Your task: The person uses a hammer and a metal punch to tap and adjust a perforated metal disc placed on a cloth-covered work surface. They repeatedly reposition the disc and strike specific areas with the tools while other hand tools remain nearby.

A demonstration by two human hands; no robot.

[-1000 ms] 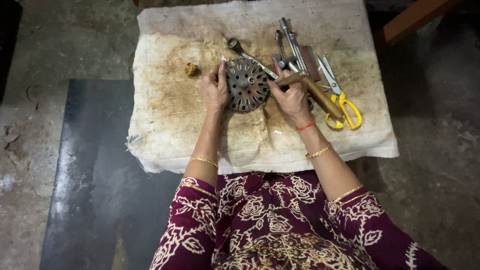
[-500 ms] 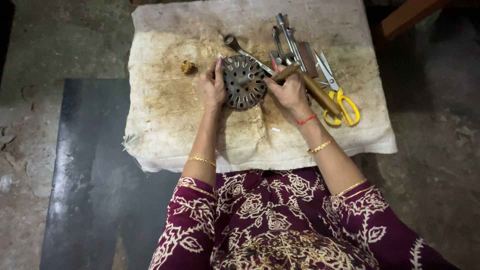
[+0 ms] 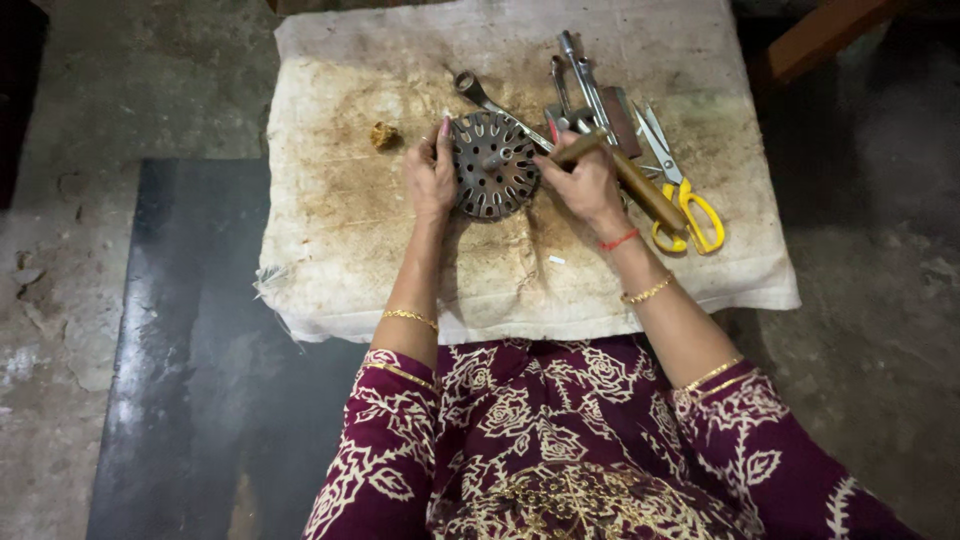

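Note:
A round dark metal disc with slots around its rim lies on a stained white cloth. My left hand grips the disc's left edge and steadies it. My right hand is closed around a wooden-handled tool, with the handle pointing right and its working end at the disc's right side. The tool's tip is hidden behind my fingers.
Behind the disc lie a spanner, pliers and other metal tools, and yellow-handled scissors. A small brownish lump sits left of the disc. A dark slab lies on the concrete floor at the left.
Both hands stay on the disc and the tool. My right hand has shifted slightly along the disc's right side; the view has drifted a little.

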